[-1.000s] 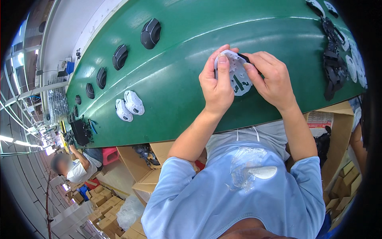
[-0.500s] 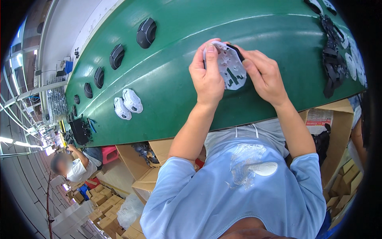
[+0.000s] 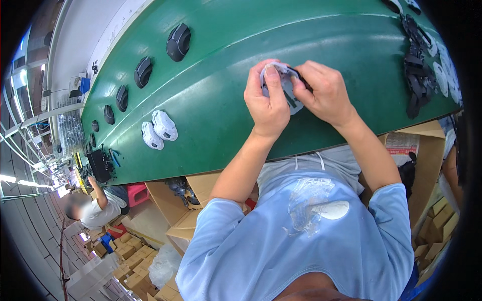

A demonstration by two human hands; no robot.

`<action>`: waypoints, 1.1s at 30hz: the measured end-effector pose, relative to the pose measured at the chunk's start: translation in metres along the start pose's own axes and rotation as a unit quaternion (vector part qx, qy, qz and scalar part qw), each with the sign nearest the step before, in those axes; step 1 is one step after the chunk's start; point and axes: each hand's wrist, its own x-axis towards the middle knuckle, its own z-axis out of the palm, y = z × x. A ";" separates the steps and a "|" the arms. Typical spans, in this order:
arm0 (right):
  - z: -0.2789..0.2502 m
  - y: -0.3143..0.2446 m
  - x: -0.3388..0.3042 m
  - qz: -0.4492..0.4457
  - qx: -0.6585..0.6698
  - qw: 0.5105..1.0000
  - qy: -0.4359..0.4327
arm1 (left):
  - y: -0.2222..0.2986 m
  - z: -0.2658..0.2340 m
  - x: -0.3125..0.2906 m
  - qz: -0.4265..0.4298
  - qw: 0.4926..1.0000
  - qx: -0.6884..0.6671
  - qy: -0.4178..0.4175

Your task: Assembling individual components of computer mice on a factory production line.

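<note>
Above the green table, my left hand [image 3: 268, 103] is closed around a white plastic mouse shell [image 3: 295, 104], its thumb over the upper rim. The shell's cut-outs face up toward me, and my fingers hide much of it. At its right edge, my right hand [image 3: 326, 93] pinches a thin black plastic part [image 3: 305, 84] between thumb and fingers. That part lies against the shell; whether it is fastened there, I cannot tell. On the table to the left rest two white mouse shells [image 3: 164, 125], side by side.
A row of black computer mice [image 3: 178, 42] runs along the far left of the green table [image 3: 216, 110]. Black plastic parts [image 3: 416, 75] and white shells [image 3: 441, 79] lie at the right. Cardboard boxes [image 3: 427, 150] stand below the near edge. Another person [image 3: 98, 213] works at the far left.
My right hand has shifted up and inward over the shell's right edge, its fingers more curled. The shell is tilted and covered more by my hands. The view has shifted slightly.
</note>
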 end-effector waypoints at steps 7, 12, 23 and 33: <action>0.000 -0.005 0.015 0.075 0.073 0.994 -0.009 | 0.007 -0.008 0.015 -0.020 0.999 0.037 -0.003; 0.002 -0.004 0.014 -0.016 -0.017 0.999 -0.031 | 0.008 -0.010 0.012 -0.004 0.994 0.104 -0.029; 0.013 -0.003 -0.001 0.064 0.020 0.997 0.046 | 0.002 0.008 0.036 0.036 0.996 -0.031 0.077; 0.001 0.007 -0.005 0.005 -0.013 0.980 0.201 | -0.001 0.015 0.039 -0.171 0.972 -0.130 0.099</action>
